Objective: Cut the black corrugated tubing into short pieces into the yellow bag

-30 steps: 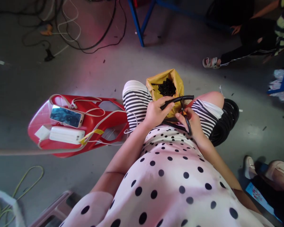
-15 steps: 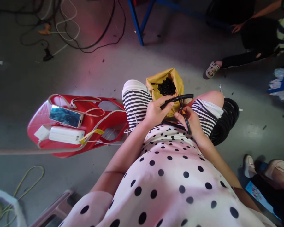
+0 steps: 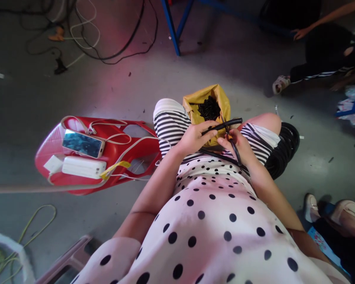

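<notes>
I had the left hand point(image 3: 194, 139) pinching the black tube point(image 3: 236, 121) over the near edge of the yellow bag point(image 3: 224, 100); the right hand's point(image 3: 244, 146) fingers gripped the cutters point(image 3: 230, 137) crossing it.

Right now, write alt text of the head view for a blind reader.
The left hand holds a ribbed black tube while the right hand holds black-and-orange cutters across it, near a yellow bag of small black pieces. A red plastic stool at left carries a rectangular phone.

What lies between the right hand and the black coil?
In the head view, the striped right trouser leg lies between the right hand and the black coil.
</notes>
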`<action>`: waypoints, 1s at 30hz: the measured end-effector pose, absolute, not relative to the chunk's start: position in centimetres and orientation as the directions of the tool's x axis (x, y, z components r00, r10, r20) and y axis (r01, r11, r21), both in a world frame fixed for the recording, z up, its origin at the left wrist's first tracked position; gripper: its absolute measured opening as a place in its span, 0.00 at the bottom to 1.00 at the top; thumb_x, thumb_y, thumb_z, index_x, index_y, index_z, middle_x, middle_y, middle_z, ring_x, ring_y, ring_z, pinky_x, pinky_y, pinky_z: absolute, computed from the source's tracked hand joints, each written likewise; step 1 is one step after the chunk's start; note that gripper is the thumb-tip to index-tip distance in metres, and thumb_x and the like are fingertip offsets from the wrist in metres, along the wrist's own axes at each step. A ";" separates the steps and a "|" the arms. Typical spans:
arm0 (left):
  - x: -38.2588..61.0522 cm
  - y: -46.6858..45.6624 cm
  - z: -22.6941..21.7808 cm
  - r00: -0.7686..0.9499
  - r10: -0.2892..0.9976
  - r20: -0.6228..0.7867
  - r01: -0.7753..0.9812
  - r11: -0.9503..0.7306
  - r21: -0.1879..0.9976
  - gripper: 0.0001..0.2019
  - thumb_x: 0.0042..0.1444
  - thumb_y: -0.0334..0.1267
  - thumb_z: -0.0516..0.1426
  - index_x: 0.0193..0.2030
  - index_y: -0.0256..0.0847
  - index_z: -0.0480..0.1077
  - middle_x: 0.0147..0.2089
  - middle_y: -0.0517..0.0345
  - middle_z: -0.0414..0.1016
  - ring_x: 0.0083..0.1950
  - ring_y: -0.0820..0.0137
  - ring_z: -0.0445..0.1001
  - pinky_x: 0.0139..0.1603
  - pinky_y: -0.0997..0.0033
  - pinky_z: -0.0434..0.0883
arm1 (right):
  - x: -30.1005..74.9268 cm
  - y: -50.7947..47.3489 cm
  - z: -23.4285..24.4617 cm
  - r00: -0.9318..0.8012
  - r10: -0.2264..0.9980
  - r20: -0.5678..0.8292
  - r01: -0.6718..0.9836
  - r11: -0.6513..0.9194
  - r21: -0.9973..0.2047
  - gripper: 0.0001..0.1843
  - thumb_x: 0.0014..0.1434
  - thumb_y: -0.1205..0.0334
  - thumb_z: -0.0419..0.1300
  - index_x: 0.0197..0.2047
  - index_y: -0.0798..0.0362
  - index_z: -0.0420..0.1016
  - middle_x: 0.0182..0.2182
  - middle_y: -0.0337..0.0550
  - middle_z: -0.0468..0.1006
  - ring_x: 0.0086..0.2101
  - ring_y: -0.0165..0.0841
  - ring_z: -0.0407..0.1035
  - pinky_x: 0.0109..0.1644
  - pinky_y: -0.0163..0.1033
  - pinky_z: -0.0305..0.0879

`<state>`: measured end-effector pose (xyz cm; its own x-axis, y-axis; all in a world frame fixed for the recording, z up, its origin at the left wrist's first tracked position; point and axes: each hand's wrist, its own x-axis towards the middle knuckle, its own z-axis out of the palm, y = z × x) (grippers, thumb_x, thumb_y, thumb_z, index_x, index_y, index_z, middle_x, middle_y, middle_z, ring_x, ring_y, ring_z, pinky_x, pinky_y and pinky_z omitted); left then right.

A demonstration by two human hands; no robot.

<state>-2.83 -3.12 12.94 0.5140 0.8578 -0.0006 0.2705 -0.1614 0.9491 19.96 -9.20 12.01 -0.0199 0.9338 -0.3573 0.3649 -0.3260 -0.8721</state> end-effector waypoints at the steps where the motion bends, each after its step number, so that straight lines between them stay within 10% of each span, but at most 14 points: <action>1: -3.0 -3.0 12.8 0.515 0.857 -0.006 0.279 -0.161 0.947 0.20 0.76 0.47 0.60 0.65 0.41 0.83 0.66 0.48 0.88 0.66 0.58 0.87 0.72 0.64 0.78 | 20.0 -9.0 11.9 -0.017 0.930 -0.367 0.369 -0.335 -0.867 0.33 0.58 0.24 0.73 0.41 0.44 0.70 0.35 0.40 0.79 0.35 0.41 0.75 0.44 0.47 0.75; 15: -3.2 -2.3 11.8 0.475 0.880 -0.020 0.421 -0.208 0.883 0.18 0.74 0.38 0.55 0.62 0.40 0.82 0.61 0.47 0.89 0.62 0.58 0.87 0.68 0.61 0.79 | 18.5 -9.3 10.8 0.067 0.914 -0.401 0.436 -0.388 -0.812 0.37 0.56 0.21 0.72 0.30 0.44 0.63 0.22 0.37 0.68 0.27 0.38 0.67 0.30 0.41 0.61; 21: -2.6 -2.3 11.3 0.529 0.847 -0.056 0.472 -0.238 0.849 0.19 0.72 0.35 0.56 0.63 0.42 0.83 0.63 0.47 0.89 0.62 0.56 0.87 0.67 0.60 0.80 | 18.9 -8.1 10.2 -0.018 0.886 -0.464 0.281 -0.441 -0.853 0.39 0.50 0.20 0.75 0.39 0.45 0.68 0.31 0.36 0.75 0.32 0.36 0.71 0.37 0.42 0.70; 30: -1.9 -0.5 7.4 0.341 0.923 -0.179 0.479 -0.007 0.878 0.16 0.69 0.31 0.58 0.57 0.42 0.84 0.59 0.49 0.89 0.62 0.57 0.86 0.71 0.58 0.77 | 19.0 -4.3 6.7 -0.077 0.844 -0.531 0.431 -0.452 -0.781 0.37 0.57 0.23 0.75 0.30 0.44 0.63 0.19 0.37 0.71 0.23 0.34 0.67 0.28 0.41 0.63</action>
